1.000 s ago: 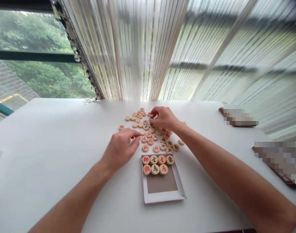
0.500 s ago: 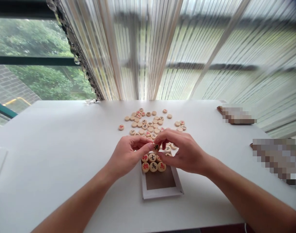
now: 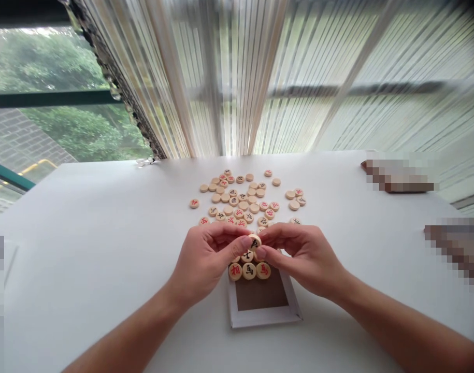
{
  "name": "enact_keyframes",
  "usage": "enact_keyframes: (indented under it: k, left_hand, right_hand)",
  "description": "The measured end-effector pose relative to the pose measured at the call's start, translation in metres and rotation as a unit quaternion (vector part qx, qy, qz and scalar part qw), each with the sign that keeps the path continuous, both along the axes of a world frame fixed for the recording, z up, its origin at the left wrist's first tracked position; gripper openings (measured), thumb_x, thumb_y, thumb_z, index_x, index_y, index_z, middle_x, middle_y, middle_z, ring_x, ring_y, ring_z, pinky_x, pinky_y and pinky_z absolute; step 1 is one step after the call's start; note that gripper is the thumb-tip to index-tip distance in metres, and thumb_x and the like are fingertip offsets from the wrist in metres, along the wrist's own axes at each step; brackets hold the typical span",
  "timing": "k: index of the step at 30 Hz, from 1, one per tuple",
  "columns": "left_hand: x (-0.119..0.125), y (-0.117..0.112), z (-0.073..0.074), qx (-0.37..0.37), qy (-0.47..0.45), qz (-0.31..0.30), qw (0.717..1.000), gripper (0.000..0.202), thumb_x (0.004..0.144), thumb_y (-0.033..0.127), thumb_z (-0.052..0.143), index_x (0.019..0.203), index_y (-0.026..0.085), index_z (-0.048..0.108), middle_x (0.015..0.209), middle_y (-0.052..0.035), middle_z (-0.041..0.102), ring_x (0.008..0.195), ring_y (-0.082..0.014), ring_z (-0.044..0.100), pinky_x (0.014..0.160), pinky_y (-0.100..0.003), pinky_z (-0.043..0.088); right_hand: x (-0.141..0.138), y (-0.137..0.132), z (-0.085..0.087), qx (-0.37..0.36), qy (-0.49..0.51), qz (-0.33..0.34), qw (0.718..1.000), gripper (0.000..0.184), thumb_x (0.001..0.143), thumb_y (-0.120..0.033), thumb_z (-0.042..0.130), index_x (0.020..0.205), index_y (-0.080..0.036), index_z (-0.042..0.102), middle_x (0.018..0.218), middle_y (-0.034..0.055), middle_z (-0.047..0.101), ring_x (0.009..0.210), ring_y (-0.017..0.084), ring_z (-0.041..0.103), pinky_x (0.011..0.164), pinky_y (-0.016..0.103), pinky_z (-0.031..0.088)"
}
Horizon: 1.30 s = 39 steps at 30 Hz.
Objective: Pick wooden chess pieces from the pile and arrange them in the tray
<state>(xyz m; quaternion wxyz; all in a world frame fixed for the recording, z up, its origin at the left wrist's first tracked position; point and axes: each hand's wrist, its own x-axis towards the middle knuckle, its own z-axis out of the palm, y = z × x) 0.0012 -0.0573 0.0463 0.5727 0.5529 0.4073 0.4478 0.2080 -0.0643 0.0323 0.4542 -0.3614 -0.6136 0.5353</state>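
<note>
Between my two hands, a round wooden Chinese chess piece with a black character is held up above a shallow white box. My left hand pinches its left side with thumb and fingers. On the other side, the thumb and fingers of my right hand close on the same piece. Below lie pieces in rows at the box's far end, among them a red-marked piece, a black-marked piece and another red one. My fingers hide part of the row behind them.
Many loose chess pieces, some face down, are scattered on the white table beyond my hands. Two blurred-out objects lie at the right, one being a brown-edged item. A string curtain hangs behind the table.
The held piece has turned so its black character reads differently. My right hand has lowered slightly and shifted right, its fingers coming level with the left. The view has moved a little.
</note>
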Motion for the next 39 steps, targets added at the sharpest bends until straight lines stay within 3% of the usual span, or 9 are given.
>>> enact_keyframes:
  k: [5,15,26,32,39]
  left_hand:
    - [0.002,-0.004,0.002,0.017,0.018,0.004,1.0,0.016,0.084,0.033,0.087,0.093,0.02,0.085,0.086,-0.0066,0.084,0.081,-0.0235,0.081,0.076,-0.032,0.07]
    - [0.003,-0.006,0.0,0.023,-0.006,0.009,1.0,0.008,0.084,0.023,0.086,0.092,0.022,0.085,0.088,-0.0036,0.084,0.083,-0.0212,0.081,0.076,-0.028,0.07]
    - [0.005,-0.007,0.003,0.055,-0.015,0.015,0.998,0.013,0.08,0.011,0.087,0.088,0.021,0.087,0.093,-0.0049,0.085,0.09,-0.0229,0.082,0.082,-0.03,0.071]
    - [0.005,-0.007,0.005,0.055,-0.016,0.003,0.998,0.013,0.081,0.009,0.086,0.091,0.017,0.087,0.094,-0.0062,0.085,0.091,-0.0185,0.081,0.083,-0.021,0.068]
    - [0.004,-0.007,0.007,-0.005,-0.061,-0.022,0.998,0.014,0.086,0.01,0.083,0.096,0.019,0.087,0.094,-0.0044,0.086,0.089,-0.016,0.083,0.08,-0.015,0.066]
  right_hand:
    - [0.0,-0.003,0.003,0.032,-0.022,-0.039,0.998,0.013,0.092,-0.033,0.081,0.096,-0.021,0.083,0.082,0.0052,0.081,0.07,0.018,0.076,0.063,0.027,0.064]
    - [0.003,-0.004,0.004,0.123,-0.096,-0.076,0.985,0.01,0.093,-0.026,0.079,0.1,-0.024,0.085,0.083,0.0037,0.084,0.067,0.018,0.076,0.059,0.026,0.063]
    - [0.002,-0.006,0.006,0.077,-0.058,-0.064,0.993,0.008,0.09,-0.026,0.083,0.096,-0.021,0.084,0.081,0.0046,0.083,0.069,0.02,0.079,0.061,0.027,0.067]
    - [0.002,-0.006,0.006,-0.001,-0.002,-0.035,0.999,0.015,0.082,-0.022,0.09,0.096,-0.021,0.085,0.082,0.0042,0.083,0.071,0.017,0.076,0.065,0.021,0.064]
    - [0.002,-0.003,0.011,-0.093,0.061,-0.005,0.994,0.017,0.081,-0.024,0.091,0.098,-0.023,0.088,0.079,0.0031,0.081,0.069,0.012,0.072,0.064,0.017,0.061]
